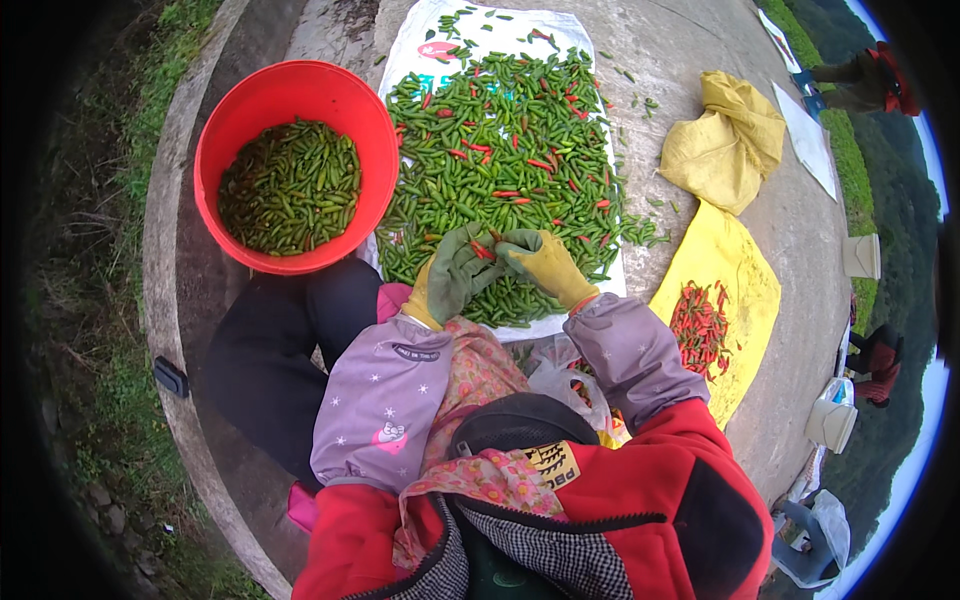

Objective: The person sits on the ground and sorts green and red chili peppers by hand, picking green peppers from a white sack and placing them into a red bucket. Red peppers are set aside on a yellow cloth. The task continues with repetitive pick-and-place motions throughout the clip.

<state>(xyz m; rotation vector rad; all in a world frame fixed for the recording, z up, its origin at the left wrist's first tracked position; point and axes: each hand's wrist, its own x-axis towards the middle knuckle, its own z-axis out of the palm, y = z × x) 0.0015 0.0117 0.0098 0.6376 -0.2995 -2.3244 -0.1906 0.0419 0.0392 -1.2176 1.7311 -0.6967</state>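
Both my hands wear green and yellow work gloves and meet over the near edge of a spread of chili peppers [510, 160], mostly green with scattered red ones. My left hand [455, 272] is curled, palm up, around red chili peppers [482, 251]. My right hand [547, 265] is closed in a pinch beside it, its fingertips at a brownish-red chili pepper [496, 236] between the two hands. The glove fingers partly hide what is held. Under the spread lies a white sack sheet [408, 62].
A red bucket [375, 150] of green chilies stands at left, beside a concrete curb [165, 240]. On the right, a yellow sheet [740, 270] bears red chilies [700, 330], below a crumpled yellow sack [725, 150]. White buckets [832, 418] and two other people are farther right.
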